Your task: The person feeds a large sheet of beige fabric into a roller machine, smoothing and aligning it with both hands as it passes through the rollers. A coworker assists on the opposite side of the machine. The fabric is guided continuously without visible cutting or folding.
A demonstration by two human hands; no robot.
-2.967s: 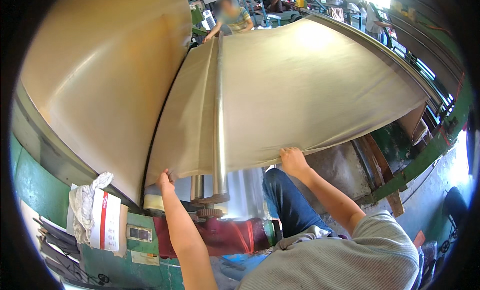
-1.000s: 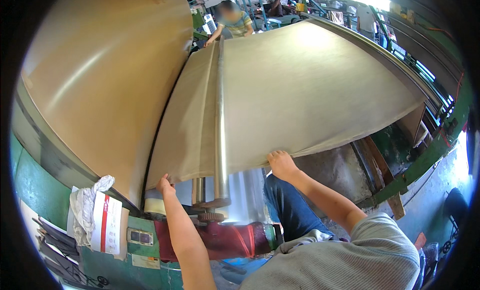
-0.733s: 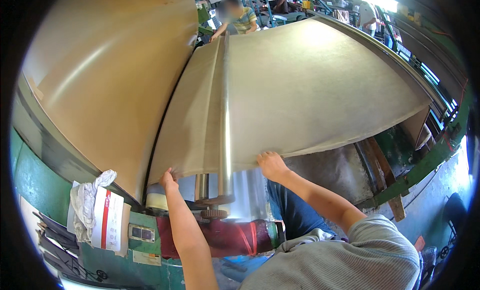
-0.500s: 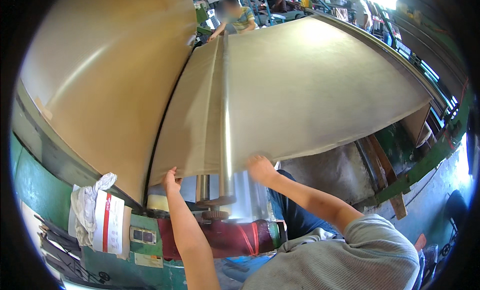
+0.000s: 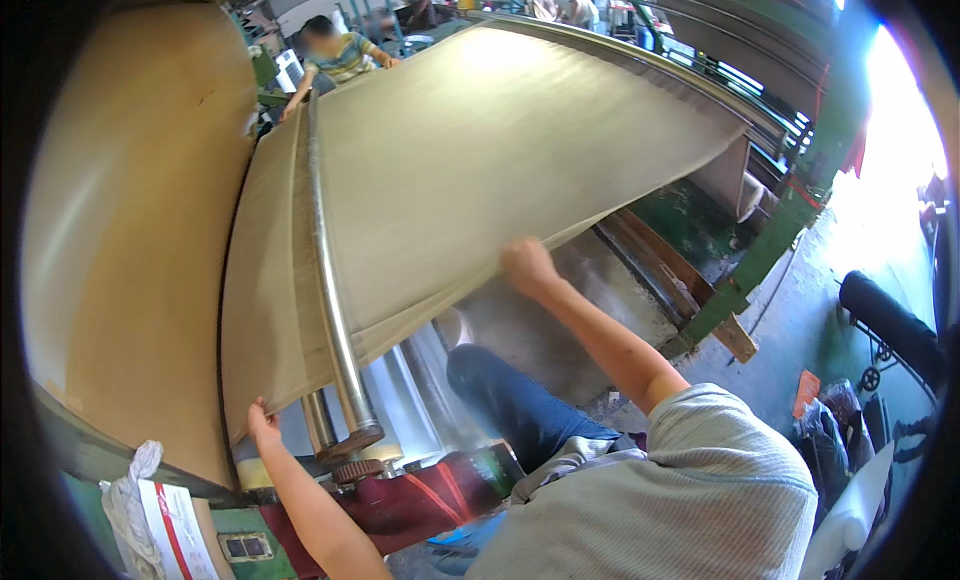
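Observation:
A wide beige sheet of fabric (image 5: pixel 450 170) stretches away from me, passing beneath a shiny metal roller (image 5: pixel 326 260). At its near left corner, my left hand (image 5: pixel 262 422) pinches the edge between thumb and fingers. Farther right, my right hand (image 5: pixel 530 268) is closed at the near edge of the same sheet, slightly blurred, with its fingertips partly hidden. Between my hands the edge hangs in a loose fold. Below the roller's near end sits a toothed gear (image 5: pixel 357 471).
A tall tan curved surface (image 5: pixel 140 240) rises on the left. At the far side a co-worker (image 5: pixel 345 60) has hands at the sheet's edge. A green frame beam (image 5: pixel 745 270) stands right. A maroon-wrapped roll (image 5: pixel 400 505) lies near me; a box with white cloth (image 5: pixel 165 525) is lower left.
The view has turned, shifting the machine leftward. My right hand has moved right along the edge, away from the roller. My left hand keeps its hold. The co-worker's arm has spread over the sheet.

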